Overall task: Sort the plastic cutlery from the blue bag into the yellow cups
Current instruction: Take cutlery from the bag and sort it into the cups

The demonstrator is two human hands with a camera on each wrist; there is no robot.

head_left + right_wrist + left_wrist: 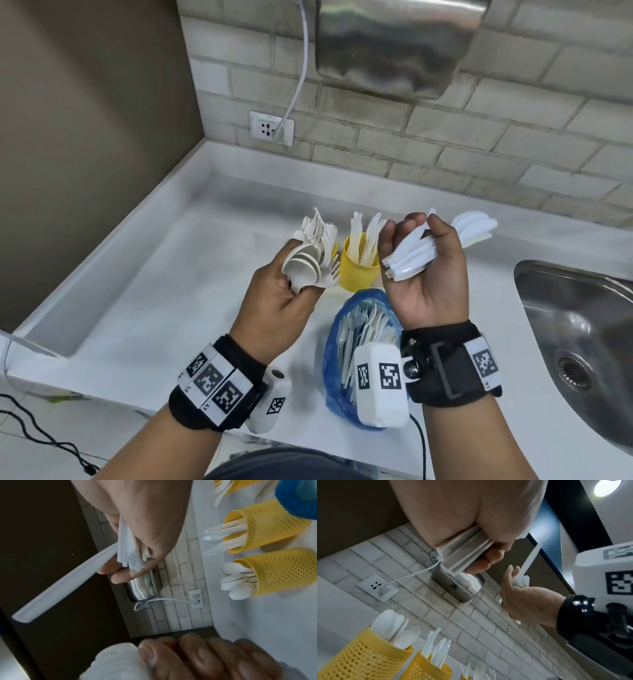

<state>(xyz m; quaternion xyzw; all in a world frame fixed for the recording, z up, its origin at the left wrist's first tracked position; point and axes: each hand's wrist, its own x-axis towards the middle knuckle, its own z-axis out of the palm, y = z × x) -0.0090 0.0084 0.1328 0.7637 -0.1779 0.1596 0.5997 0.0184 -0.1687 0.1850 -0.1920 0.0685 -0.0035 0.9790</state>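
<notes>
A sink [579, 346] is seen at the right edge, a socket [271, 128] on the tiled wall. Cups [359, 263] are half hidden behind the hands. White spoons [305, 265] are gripped bowls-up by the left hand [281, 308]; spoons angled up-right are gripped by the right hand [424, 270]. The bag [359, 346] lies on the surface [171, 291] at centre.

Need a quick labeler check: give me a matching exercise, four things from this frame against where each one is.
Things:
1. spoons
2. blue bag
3. sink
4. outlet

Places:
A. on the brick wall
B. set in the counter, at the right
C. gripped in the left hand
D. on the counter, below the right hand

Pairs: 1-C, 2-D, 3-B, 4-A
</notes>
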